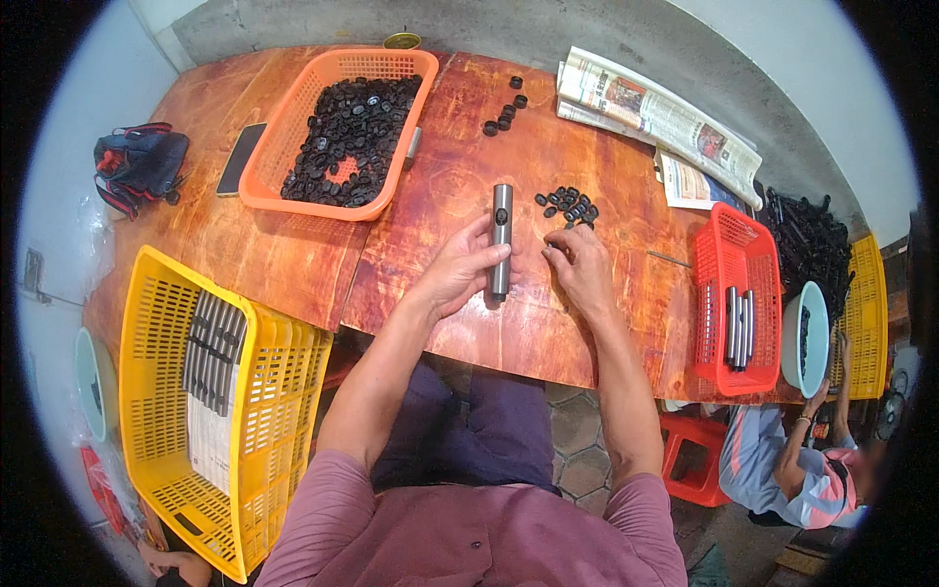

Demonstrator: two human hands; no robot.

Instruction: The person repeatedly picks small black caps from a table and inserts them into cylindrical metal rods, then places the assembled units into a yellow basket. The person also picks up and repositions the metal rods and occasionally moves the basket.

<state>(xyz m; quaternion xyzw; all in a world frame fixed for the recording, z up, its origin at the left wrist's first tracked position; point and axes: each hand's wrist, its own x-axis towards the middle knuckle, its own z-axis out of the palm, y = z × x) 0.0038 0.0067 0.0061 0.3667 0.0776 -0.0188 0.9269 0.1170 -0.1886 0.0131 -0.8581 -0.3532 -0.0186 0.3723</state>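
My left hand point(458, 272) grips a grey metal tube point(501, 239) and holds it upright-lengthwise over the reddish wooden table point(430, 196); a dark round hole shows on its side. My right hand point(579, 266) rests just right of the tube, fingers pinched near the edge of a small pile of black caps point(569, 204). I cannot tell whether a cap sits between its fingertips. A second loose group of black caps point(506, 111) lies farther back.
An orange basket point(293, 127) full of black caps stands at the back left, a phone point(241, 158) beside it. A yellow crate point(156, 391) with grey tubes sits lower left. A red basket point(719, 284) with tubes, folded newspapers point(655, 112) and another seated person point(792, 470) are at the right.
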